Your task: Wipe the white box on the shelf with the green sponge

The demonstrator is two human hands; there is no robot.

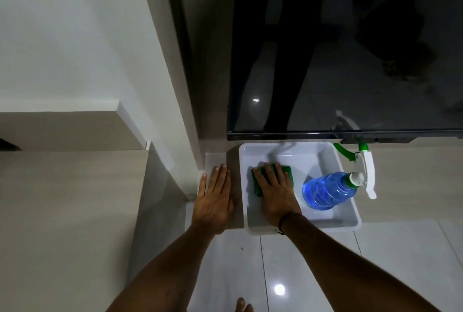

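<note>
Sponge (257, 184) sits flat under the right hand (275, 192) inside the box (243, 186), pressed down by straight fingers (271, 172). Just left of the box, the left hand (215, 195) rests flat on the shelf (413, 181) and holds nothing. Bare box floor lies ahead of the right hand, and a bottle (323, 190) stands to its right.

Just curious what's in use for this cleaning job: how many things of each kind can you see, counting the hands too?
White box: 1
Green sponge: 1
Blue spray bottle: 1
Hands: 2, the left hand flat beside the box, the right hand pressing the sponge inside it
Total: 5
</note>
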